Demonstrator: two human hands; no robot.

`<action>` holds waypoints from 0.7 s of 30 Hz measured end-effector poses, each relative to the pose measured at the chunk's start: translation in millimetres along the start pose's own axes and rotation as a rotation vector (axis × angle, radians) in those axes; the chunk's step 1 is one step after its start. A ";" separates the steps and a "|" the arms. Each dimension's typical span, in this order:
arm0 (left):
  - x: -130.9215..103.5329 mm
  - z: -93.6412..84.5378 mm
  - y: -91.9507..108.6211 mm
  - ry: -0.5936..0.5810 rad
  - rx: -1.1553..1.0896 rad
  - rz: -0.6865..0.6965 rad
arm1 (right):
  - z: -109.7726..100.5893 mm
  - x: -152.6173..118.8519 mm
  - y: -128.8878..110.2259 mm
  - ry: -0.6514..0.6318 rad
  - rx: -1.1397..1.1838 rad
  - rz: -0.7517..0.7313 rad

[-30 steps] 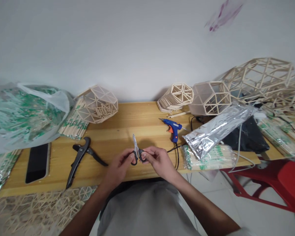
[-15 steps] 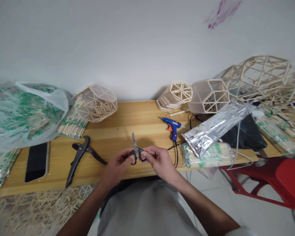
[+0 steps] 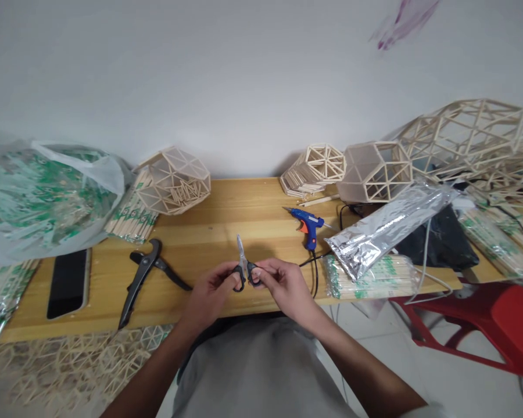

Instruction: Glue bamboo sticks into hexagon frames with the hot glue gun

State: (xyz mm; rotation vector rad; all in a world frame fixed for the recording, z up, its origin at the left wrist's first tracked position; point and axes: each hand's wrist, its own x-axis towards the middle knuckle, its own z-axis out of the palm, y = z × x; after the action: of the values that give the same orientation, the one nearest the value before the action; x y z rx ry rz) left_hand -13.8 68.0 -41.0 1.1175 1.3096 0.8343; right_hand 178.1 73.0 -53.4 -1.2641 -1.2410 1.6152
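Over the front of the wooden table point(image 3: 239, 203), a small pair of scissors point(image 3: 242, 258) points its blades away from me. My left hand point(image 3: 212, 293) pinches one black handle loop, and my right hand point(image 3: 285, 285) grips the other. The blades look almost closed. Left of my hands lies a black ratchet-type cutter point(image 3: 142, 276) with a hooked jaw. To the right, a blue glue gun point(image 3: 308, 225) with an orange trigger rests on its side.
A phone point(image 3: 68, 283) and a bag of green-printed wrappers point(image 3: 56, 197) occupy the left. Stick-built frames point(image 3: 174, 180) stand along the wall. At right are a silver packet point(image 3: 383, 226), wrapped stick bundles point(image 3: 370, 276) and a red stool point(image 3: 501, 319) below the table.
The view has shifted slightly, so the table items appear a little farther right. Both hands keep hold of the scissors, whose blades look slightly closer together.
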 end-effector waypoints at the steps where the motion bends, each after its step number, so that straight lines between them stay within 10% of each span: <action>1: 0.7 -0.5 -0.5 -0.008 0.003 0.001 | -0.4 0.2 0.0 -0.001 -0.002 0.004; 21: -2.4 0.4 -13.5 -0.084 0.228 0.042 | -2.6 4.6 -11.4 -0.163 -0.041 -0.011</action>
State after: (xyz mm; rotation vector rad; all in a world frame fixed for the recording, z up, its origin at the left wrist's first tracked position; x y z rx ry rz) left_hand -15.4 61.8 -53.1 1.3486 1.3385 0.6726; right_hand 179.2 81.0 -43.8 -1.1677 -1.3841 1.7205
